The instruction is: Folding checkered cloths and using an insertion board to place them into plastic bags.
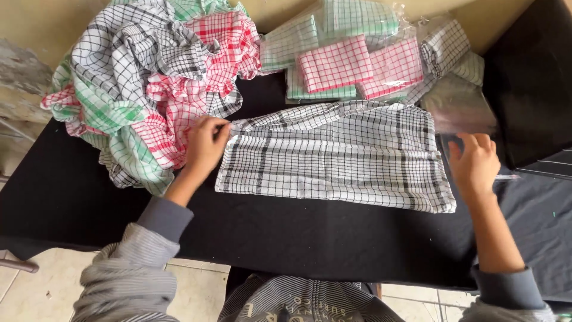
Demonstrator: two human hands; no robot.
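Note:
A black-and-white checked cloth [333,158] lies spread flat on the black table [286,232], folded to a wide rectangle. My left hand [205,143] pinches its upper left corner, fingers closed on the fabric. My right hand [475,162] rests at the cloth's right edge, fingers spread, touching a clear plastic bag [459,107] that lies just beyond the cloth.
A loose heap of checked cloths [149,77] in black, red and green lies at the back left. Folded cloths packed in clear bags [351,59] are stacked at the back centre. A dark box edge [536,89] stands at the right. Tiled floor shows below.

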